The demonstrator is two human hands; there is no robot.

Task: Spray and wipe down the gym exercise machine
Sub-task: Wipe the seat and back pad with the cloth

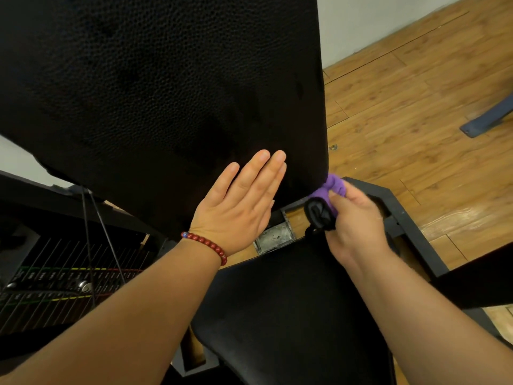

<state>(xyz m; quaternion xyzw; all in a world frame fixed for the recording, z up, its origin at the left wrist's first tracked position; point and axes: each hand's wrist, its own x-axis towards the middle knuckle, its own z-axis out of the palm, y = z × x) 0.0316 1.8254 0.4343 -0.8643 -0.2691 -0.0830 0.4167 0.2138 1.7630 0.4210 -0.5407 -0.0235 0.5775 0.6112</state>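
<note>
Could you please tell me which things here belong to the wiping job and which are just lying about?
Part of the job: back pad; seat pad; purple cloth, gripped by the right hand at the back pad's lower corner; left hand, flat on the back pad.

Just lying about: blue bar on the wooden floor; small metal bit on the floor.

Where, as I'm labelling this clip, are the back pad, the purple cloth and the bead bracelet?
back pad (155, 87), head view, middle of its textured black face.
purple cloth (334, 184), head view, on the bunched fabric at the pad's lower corner.
bead bracelet (206, 242), head view, on the red beads atop the wrist.
</note>
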